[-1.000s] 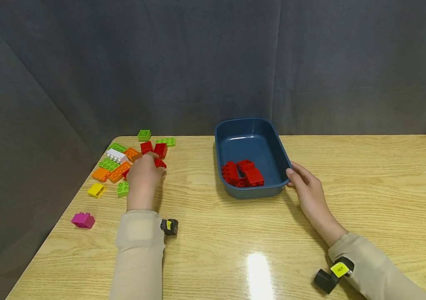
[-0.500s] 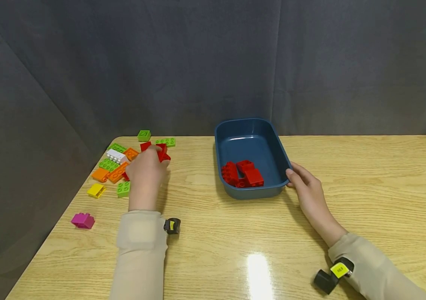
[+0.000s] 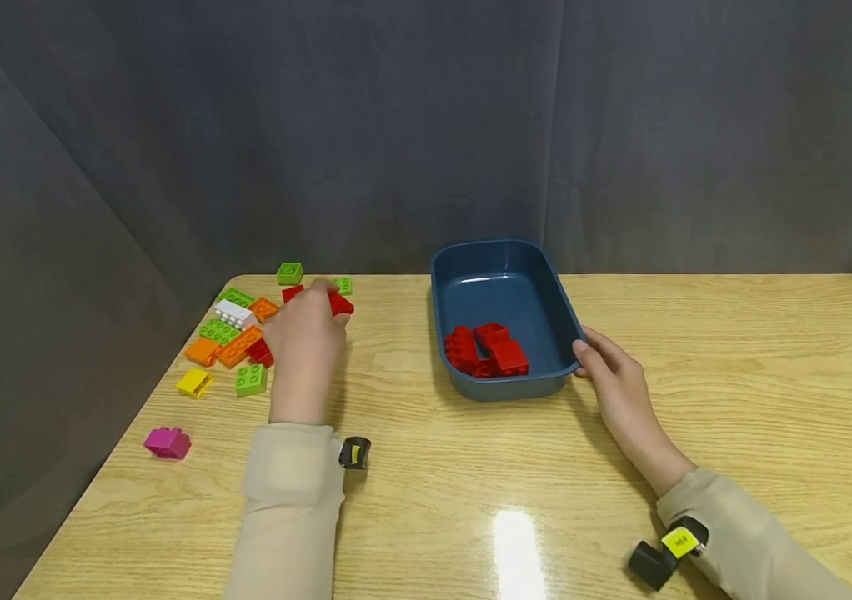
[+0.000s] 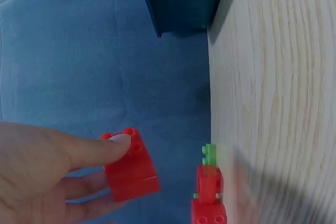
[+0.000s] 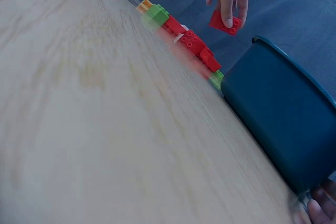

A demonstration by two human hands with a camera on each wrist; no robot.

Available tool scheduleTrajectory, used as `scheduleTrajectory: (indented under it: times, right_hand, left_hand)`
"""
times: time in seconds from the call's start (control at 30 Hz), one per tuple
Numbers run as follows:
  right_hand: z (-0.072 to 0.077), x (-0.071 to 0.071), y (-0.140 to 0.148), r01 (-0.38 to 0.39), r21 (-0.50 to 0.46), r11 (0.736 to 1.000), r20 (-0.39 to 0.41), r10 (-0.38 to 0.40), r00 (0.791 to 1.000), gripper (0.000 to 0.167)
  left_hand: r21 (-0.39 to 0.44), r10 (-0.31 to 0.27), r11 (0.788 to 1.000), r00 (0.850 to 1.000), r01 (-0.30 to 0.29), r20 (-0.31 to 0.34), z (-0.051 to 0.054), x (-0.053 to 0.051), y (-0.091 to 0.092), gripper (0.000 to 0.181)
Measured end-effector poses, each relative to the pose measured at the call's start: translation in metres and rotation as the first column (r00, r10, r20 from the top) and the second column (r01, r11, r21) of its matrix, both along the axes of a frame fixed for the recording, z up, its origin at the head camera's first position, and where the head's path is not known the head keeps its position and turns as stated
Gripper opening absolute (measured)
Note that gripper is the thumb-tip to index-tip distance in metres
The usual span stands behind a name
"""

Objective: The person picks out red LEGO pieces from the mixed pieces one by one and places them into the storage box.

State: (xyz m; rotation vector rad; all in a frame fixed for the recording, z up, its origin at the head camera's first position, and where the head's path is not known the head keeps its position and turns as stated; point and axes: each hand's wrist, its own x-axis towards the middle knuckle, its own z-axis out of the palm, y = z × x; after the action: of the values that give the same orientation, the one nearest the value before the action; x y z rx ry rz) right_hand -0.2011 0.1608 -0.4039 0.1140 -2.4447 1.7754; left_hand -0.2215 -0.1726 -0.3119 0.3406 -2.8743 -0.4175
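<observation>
One red brick (image 4: 131, 170) is pinched, partly hidden, in the left hand (image 4: 47, 165).

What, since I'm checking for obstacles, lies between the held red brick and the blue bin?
In the head view, only bare tabletop shows between the held red brick and blue bin.

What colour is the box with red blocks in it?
The box is dark blue; the head view shows it best.

Studio-like spot: dark curtain (image 3: 426, 125), table (image 3: 433, 475)
</observation>
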Motion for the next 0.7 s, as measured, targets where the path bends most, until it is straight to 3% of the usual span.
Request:
scheduleTrajectory:
  times: [0.33,0.7]
  right_hand:
    - [-0.001,-0.001,0.001,0.004,-0.004,1.000,-0.007,-0.004,1.000,0.058]
    - [-0.001,-0.002,0.000,-0.003,-0.019,1.000,-0.019,0.003,1.000,0.057]
  left_hand:
    - [-0.050,-0.073,0.996,0.991,0.067,-0.113,-0.001,0.002,0.019,0.041]
    - [-0.054,-0.133,0.991,0.975,0.125,-0.177,0.004,0.006,0.031,0.040]
